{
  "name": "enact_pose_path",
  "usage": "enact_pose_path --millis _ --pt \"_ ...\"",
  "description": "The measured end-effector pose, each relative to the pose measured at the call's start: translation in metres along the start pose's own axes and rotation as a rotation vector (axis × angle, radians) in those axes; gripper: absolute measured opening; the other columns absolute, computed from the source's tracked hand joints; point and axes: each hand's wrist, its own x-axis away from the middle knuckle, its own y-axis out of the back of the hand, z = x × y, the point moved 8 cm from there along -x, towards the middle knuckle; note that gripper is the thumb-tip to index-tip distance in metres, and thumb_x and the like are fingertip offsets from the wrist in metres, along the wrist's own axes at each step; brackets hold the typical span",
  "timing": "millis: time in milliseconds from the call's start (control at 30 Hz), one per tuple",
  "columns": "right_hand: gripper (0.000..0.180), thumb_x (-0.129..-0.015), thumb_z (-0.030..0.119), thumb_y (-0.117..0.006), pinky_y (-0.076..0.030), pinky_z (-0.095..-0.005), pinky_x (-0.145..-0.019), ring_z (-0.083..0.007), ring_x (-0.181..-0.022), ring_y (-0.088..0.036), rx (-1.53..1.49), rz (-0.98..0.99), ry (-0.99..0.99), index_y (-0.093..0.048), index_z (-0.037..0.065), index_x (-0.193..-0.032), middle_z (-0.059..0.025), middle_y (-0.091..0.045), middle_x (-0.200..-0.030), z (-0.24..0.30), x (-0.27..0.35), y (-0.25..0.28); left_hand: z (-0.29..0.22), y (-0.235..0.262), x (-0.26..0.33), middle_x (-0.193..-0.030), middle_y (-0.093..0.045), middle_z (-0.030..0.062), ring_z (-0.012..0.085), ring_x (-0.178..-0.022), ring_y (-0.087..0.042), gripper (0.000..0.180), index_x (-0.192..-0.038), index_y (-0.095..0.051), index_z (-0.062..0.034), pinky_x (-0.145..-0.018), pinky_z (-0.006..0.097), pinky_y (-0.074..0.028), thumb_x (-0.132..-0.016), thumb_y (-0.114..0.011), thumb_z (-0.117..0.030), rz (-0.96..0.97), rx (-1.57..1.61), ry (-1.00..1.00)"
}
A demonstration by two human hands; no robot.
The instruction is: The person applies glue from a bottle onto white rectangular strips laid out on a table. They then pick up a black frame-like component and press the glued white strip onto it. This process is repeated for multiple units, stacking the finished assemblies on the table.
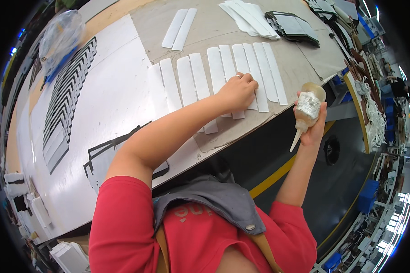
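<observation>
My right hand (pixel 315 129) is wrapped round a squeeze bottle (pixel 308 109) with a whitish crusted wrapping and a thin pale nozzle. It holds the bottle off the table's edge, nozzle pointing down. Several white split panels (pixel 269 73) lie side by side in a row on the table, each with a slit down its length. Over that row, my left hand (pixel 238 94) has its fingers curled and pressed together on a white panel (pixel 259 98) near the right end. The fingertips are partly hidden, and my left forearm covers the lower parts of some panels.
Black-edged white pieces (pixel 68 98) lie overlapped in a long row at left, near a clear plastic bag (pixel 61 38). A white panel (pixel 180 29), stacked white sheets (pixel 246 18) and black-edged parts (pixel 292 29) lie farther back. White cords (pixel 375 118) hang right of the table.
</observation>
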Motion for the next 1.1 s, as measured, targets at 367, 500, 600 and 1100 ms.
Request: enact_pose_path --millis 367,500,600,1100 --pt "0.073 -0.087 0.056 -0.046 -0.044 -0.0254 -0.052 -0.0183 -0.080 -0.056 -0.184 0.207 -0.188 -0.038 -0.004 -0.129 -0.0162 -0.059 -0.106 -0.071 -0.010 -0.090 0.036 0.108 0.145 -0.113 -0.054 0.0099 0.0304 -0.109 -0.049 0.015 -0.100 -0.057 -0.0078 -0.093 0.042 -0.037 -0.085 -0.056 -0.010 -0.167 -0.010 0.095" --pt "0.058 -0.084 0.051 -0.057 -0.044 -0.0245 -0.054 -0.0157 -0.091 -0.058 0.082 0.141 -0.107 -0.046 0.010 -0.124 -0.0058 -0.059 -0.108 -0.098 -0.039 -0.117 0.083 0.135 0.189 -0.115 -0.055 0.0067 0.0285 -0.109 -0.049 0.016 -0.100 -0.058 -0.0074 -0.094 0.041 -0.035 -0.083 -0.056 -0.009 -0.334 -0.221 0.208" --pt "0.052 -0.081 0.048 -0.064 -0.043 -0.0244 -0.055 -0.0134 -0.077 -0.058 0.214 0.280 -0.066 -0.051 0.008 -0.111 -0.0045 -0.060 -0.096 -0.110 -0.058 -0.154 0.098 0.131 0.196 -0.117 -0.054 0.0054 0.0278 -0.111 -0.048 0.018 -0.100 -0.058 -0.0082 -0.095 0.040 -0.033 -0.082 -0.057 -0.013 -0.393 -0.222 0.278" --pt "0.036 -0.084 0.041 -0.064 -0.041 -0.0201 -0.039 -0.0077 -0.050 -0.054 0.604 0.391 0.304 -0.057 0.008 -0.098 0.0003 -0.058 -0.071 -0.165 -0.118 -0.252 0.110 0.127 0.199 -0.120 -0.052 0.0052 0.0250 -0.116 -0.045 0.020 -0.103 -0.055 -0.0111 -0.099 0.039 -0.029 -0.083 -0.056 -0.015 -0.342 -0.241 0.315"
